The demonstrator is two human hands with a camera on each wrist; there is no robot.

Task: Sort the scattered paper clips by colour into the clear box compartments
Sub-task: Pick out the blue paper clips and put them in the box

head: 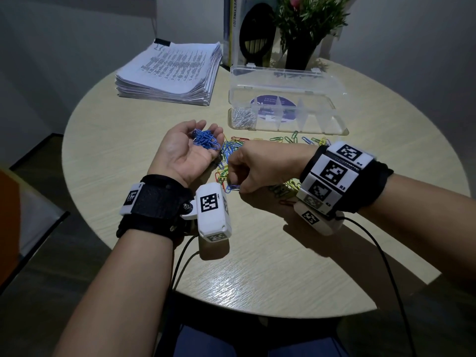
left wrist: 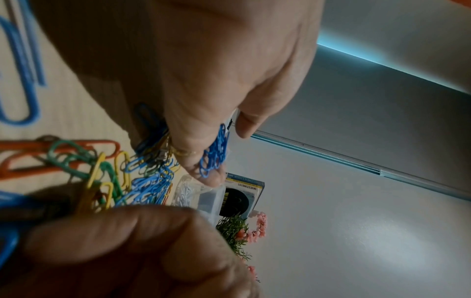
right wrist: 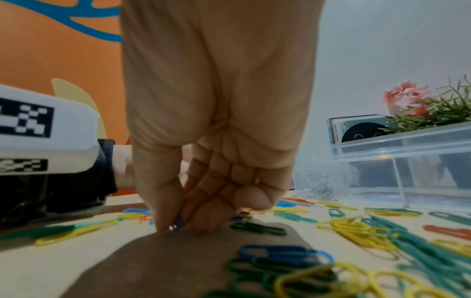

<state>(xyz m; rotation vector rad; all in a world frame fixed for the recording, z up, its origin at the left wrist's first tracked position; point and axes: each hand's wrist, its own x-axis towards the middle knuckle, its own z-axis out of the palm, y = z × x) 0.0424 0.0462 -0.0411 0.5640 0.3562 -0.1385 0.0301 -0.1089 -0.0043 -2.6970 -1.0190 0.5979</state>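
Note:
My left hand [head: 190,150] lies palm up above the table, fingers curled round a heap of blue paper clips [head: 206,141]; the same clips [left wrist: 215,153] show in the left wrist view. My right hand [head: 231,185] reaches down to the mixed pile of coloured clips [head: 229,150] beside it. Thumb and forefinger pinch one blue clip [right wrist: 177,224] at the table top. The clear box [head: 334,112] stands open behind the pile, with silver clips [head: 243,118] in its leftmost compartment. The other compartments look empty.
A thick stack of printed paper [head: 170,70] lies at the back left. A book [head: 231,29] and a plant in a black vase [head: 306,29] stand behind the box. More yellow, green and orange clips [right wrist: 356,227] lie under my right wrist. Cables [head: 381,253] hang off the near table edge.

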